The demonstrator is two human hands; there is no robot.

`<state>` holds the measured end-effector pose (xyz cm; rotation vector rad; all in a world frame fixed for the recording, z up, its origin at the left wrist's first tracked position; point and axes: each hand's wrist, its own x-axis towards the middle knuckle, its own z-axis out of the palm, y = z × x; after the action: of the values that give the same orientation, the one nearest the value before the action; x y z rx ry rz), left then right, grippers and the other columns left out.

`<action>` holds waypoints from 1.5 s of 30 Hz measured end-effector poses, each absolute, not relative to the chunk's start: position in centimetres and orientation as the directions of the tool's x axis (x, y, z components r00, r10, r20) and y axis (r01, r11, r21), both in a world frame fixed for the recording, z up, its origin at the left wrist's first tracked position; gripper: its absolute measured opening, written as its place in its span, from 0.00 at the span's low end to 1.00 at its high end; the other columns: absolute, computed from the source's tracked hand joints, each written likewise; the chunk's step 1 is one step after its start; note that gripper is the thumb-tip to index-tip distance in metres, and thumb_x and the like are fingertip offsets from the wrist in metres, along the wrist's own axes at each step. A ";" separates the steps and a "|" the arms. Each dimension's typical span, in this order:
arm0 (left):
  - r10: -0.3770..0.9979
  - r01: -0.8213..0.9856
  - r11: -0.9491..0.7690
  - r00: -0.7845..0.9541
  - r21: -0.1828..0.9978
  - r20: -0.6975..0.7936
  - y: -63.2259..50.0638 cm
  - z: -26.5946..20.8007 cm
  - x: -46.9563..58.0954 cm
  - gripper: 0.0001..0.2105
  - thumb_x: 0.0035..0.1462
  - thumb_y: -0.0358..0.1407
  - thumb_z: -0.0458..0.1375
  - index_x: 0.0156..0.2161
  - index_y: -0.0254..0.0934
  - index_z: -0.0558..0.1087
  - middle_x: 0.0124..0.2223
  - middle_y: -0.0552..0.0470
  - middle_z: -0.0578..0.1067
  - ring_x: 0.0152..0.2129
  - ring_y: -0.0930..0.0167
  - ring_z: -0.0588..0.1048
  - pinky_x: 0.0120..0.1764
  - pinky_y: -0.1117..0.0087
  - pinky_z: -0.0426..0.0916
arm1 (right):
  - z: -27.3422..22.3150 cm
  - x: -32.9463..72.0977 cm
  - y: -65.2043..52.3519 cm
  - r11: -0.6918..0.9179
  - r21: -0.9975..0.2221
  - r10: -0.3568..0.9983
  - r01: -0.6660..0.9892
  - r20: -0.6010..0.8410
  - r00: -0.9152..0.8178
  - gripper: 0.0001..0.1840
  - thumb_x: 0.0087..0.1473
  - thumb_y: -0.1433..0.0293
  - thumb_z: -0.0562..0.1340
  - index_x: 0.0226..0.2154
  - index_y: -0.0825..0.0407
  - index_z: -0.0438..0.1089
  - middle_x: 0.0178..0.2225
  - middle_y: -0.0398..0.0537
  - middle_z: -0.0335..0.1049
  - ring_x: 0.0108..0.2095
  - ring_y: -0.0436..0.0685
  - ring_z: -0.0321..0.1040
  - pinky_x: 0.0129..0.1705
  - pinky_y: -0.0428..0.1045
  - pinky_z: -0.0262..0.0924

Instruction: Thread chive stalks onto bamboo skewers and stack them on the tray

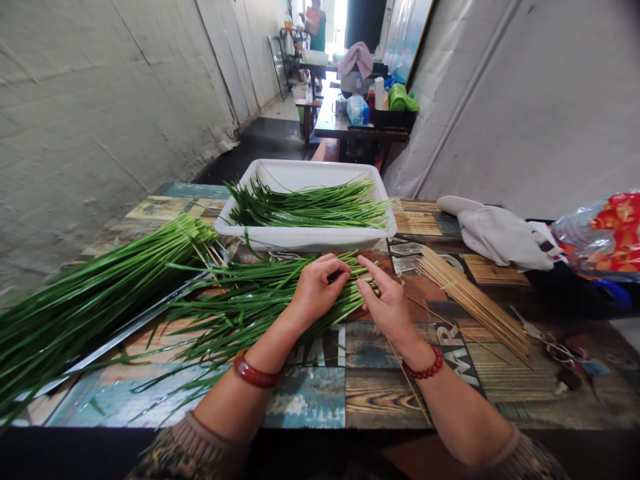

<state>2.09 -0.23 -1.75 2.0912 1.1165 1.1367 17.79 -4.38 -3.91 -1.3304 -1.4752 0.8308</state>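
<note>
Loose garlic chives (235,293) lie spread on the patterned table, their pale stem ends pointing right. My left hand (317,287) is over these stems, thumb and forefinger closed in a pinch; what is between them is too small to make out. Facing it, my right hand (387,303) rests at the stem ends with thumb and forefinger apart. Beneath the right wrist, a thin stick (413,387) slants toward the table's front edge. A white plastic tub (305,237) behind my hands contains more chives (320,203). To the left is a thick bundle of chives (110,287).
Several bamboo skewers (475,303) lie in a bundle at right. Keys (567,380) are near the right end, with a grey cloth (493,230) and a red-patterned plastic bag (610,233) behind. A person (317,30) stands far back, past another table (327,120).
</note>
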 end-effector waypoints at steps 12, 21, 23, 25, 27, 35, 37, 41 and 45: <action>0.844 0.405 -0.535 0.298 0.741 0.446 -0.3 -1.9 2.2 0.06 0.55 0.27 0.56 0.29 0.34 0.74 0.29 0.52 0.74 0.28 0.73 0.71 0.35 0.72 0.65 | -3.5 17.8 -4.5 0.215 -0.909 0.970 0.357 0.240 0.027 0.27 0.57 0.66 0.57 0.59 0.53 0.63 0.34 0.48 0.73 0.25 0.51 0.67 0.28 0.45 0.64; 0.834 0.409 -0.550 0.304 0.728 0.460 -0.2 -2.0 2.2 0.06 0.55 0.26 0.56 0.29 0.34 0.73 0.29 0.53 0.73 0.28 0.73 0.71 0.34 0.73 0.64 | -3.6 17.7 -4.5 0.228 -0.906 0.969 0.357 0.248 0.010 0.28 0.58 0.66 0.56 0.60 0.54 0.61 0.33 0.47 0.72 0.24 0.50 0.65 0.27 0.45 0.63; 0.829 0.414 -0.559 0.306 0.718 0.469 -0.2 -2.2 2.2 0.06 0.55 0.25 0.56 0.30 0.35 0.74 0.29 0.53 0.73 0.28 0.73 0.70 0.34 0.73 0.64 | -3.5 17.7 -4.5 0.228 -0.904 0.968 0.362 0.249 0.013 0.28 0.58 0.67 0.56 0.60 0.55 0.61 0.33 0.47 0.72 0.25 0.50 0.65 0.28 0.45 0.63; 0.823 0.421 -0.568 0.310 0.707 0.476 -0.3 -2.3 2.2 0.06 0.55 0.25 0.56 0.30 0.35 0.74 0.30 0.53 0.72 0.28 0.74 0.70 0.34 0.73 0.64 | -3.4 17.7 -4.6 0.228 -0.900 0.967 0.372 0.253 0.019 0.28 0.58 0.67 0.56 0.60 0.56 0.62 0.33 0.47 0.72 0.26 0.51 0.66 0.28 0.45 0.64; 0.818 0.430 -0.575 0.317 0.696 0.480 -0.3 -2.4 2.2 0.06 0.55 0.25 0.56 0.31 0.35 0.74 0.30 0.53 0.72 0.28 0.74 0.70 0.33 0.73 0.64 | -3.3 17.6 -4.6 0.231 -0.896 0.964 0.378 0.263 0.033 0.27 0.58 0.67 0.56 0.59 0.55 0.63 0.33 0.48 0.73 0.27 0.51 0.67 0.30 0.45 0.64; 0.808 0.499 -0.589 0.356 0.636 0.470 -0.7 -2.3 2.6 0.07 0.57 0.27 0.54 0.30 0.35 0.74 0.29 0.52 0.72 0.27 0.73 0.70 0.31 0.73 0.63 | -4.0 17.3 -4.4 0.222 -0.899 0.958 0.377 0.273 0.088 0.21 0.57 0.68 0.56 0.53 0.54 0.66 0.39 0.52 0.74 0.33 0.54 0.69 0.34 0.48 0.66; 0.800 0.505 -0.600 0.383 0.621 0.462 -0.7 -2.3 2.7 0.07 0.57 0.27 0.54 0.30 0.35 0.74 0.29 0.52 0.72 0.27 0.73 0.71 0.32 0.73 0.63 | -4.5 17.3 -4.2 0.221 -0.900 0.956 0.375 0.275 0.097 0.18 0.57 0.68 0.56 0.50 0.53 0.67 0.41 0.53 0.73 0.33 0.54 0.69 0.33 0.48 0.66; 0.805 0.470 -0.585 0.432 0.661 0.406 -0.5 -2.1 2.6 0.07 0.57 0.28 0.55 0.30 0.36 0.73 0.30 0.52 0.73 0.28 0.73 0.71 0.33 0.73 0.64 | -5.1 17.6 -3.9 0.215 -0.905 0.958 0.367 0.269 0.101 0.14 0.57 0.65 0.57 0.44 0.52 0.68 0.42 0.52 0.72 0.30 0.52 0.68 0.29 0.47 0.65; 0.837 0.484 -0.527 0.440 0.698 0.327 -0.3 -1.8 2.1 0.06 0.58 0.30 0.54 0.35 0.35 0.74 0.34 0.50 0.76 0.32 0.70 0.74 0.38 0.71 0.66 | -4.9 17.9 -3.8 0.166 -0.954 0.981 0.249 0.186 0.059 0.18 0.60 0.59 0.55 0.49 0.51 0.65 0.37 0.49 0.71 0.24 0.50 0.67 0.23 0.45 0.64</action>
<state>2.10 -0.29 -1.76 2.1829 1.1072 0.9084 17.88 -3.80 -4.91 -1.2852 -1.4016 0.8905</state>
